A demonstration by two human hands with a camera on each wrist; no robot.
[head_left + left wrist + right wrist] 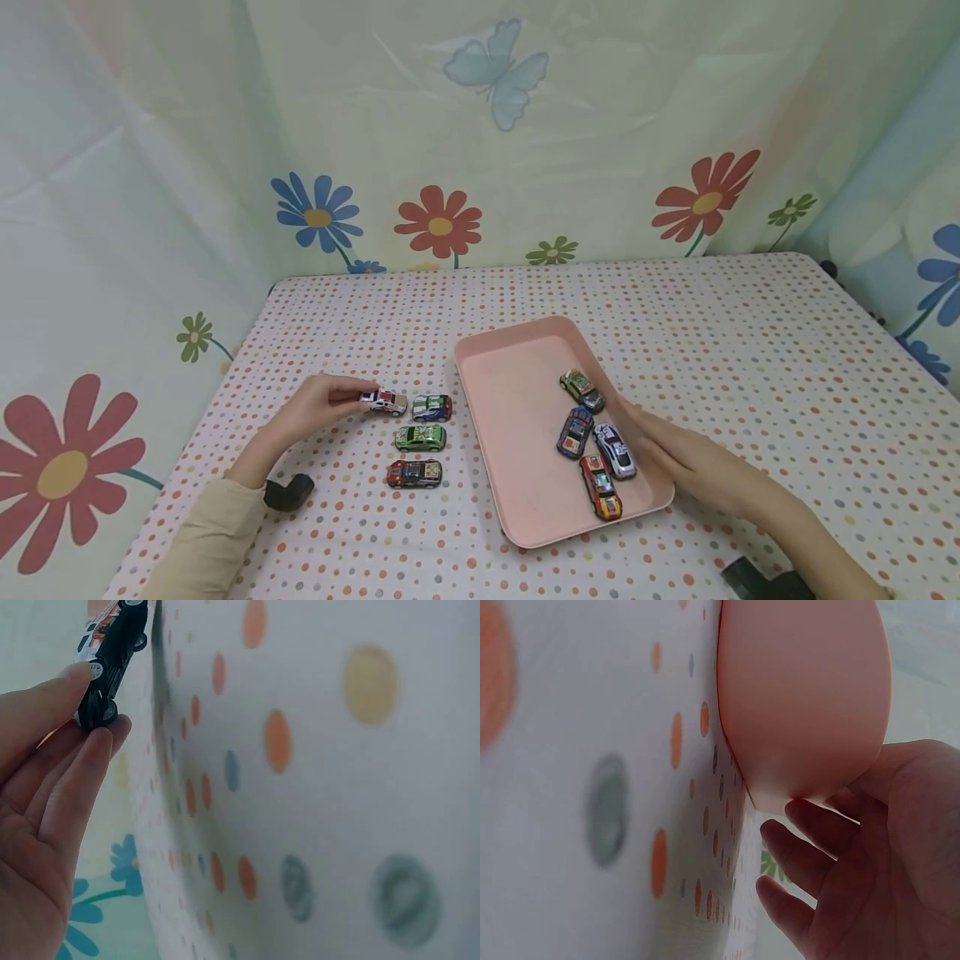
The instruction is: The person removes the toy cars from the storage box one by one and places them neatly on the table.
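On the left, my left hand (324,406) pinches the rear of a white toy car (384,402) with red markings, thumb against fingertips. The left wrist view shows the dark underside of that toy car (116,660). Right beside it is a blue, green and white toy car (432,407). A green toy car (421,437) and a red and black one (415,473) line up nearer me. My right hand (701,467) rests along the right side of a pink tray (517,450). In the right wrist view its loosely extended fingers (821,825) touch the outer wall.
Inside the tray, along its right side, lie a green toy car (582,391), a dark blue one (575,432), a white one (615,451) and a red and yellow one (600,487). A dotted cloth (337,325) covers the table; a flowered curtain (600,125) hangs behind.
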